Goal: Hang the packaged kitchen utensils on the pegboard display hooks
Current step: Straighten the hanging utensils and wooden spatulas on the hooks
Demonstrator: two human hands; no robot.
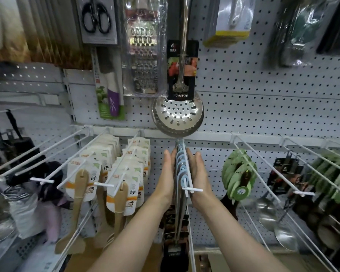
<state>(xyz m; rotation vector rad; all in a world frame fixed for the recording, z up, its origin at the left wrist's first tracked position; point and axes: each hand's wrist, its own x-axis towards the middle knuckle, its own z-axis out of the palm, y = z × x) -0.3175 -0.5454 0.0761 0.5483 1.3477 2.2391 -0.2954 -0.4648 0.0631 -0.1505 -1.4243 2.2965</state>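
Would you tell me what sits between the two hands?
In the head view, a stack of blue packaged utensils on a white hook, between left hand and right hand.

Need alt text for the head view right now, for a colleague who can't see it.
Both hands, left hand and right hand, press flat against a row of blue-carded utensils hanging on a white hook, below a slotted skimmer on the pegboard.

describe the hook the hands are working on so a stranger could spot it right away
On the lower row of white hooks jutting from the grey pegboard, find the one directly under the big perforated steel skimmer. That hook carries a stack of pale blue packs, pressed flat between the left hand and right hand. Its neighbours hold wooden spatulas on one side and green-carded ladles on the other.
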